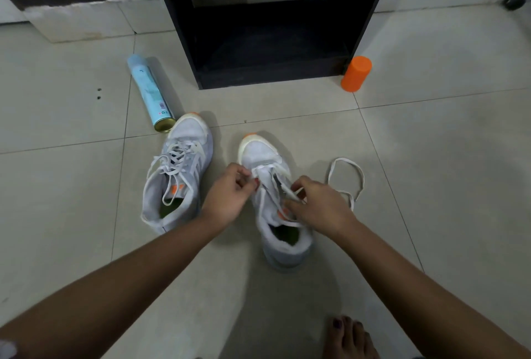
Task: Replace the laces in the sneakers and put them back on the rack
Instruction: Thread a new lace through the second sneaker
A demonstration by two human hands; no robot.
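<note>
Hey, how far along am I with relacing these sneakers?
Done: the left sneaker looks fully threaded, its ends loose. In hand: the left hand and right hand pinch the lace on the right sneaker, only partly threaded, a long loop trailing on the floor. Left: finish threading, then set both shoes on the black rack, which holds neither yet.

Two sneakers (178, 174) (273, 200) sit side by side before the rack (270, 22), a can (149, 91) to its left, a cap (356, 73) at its right.
</note>
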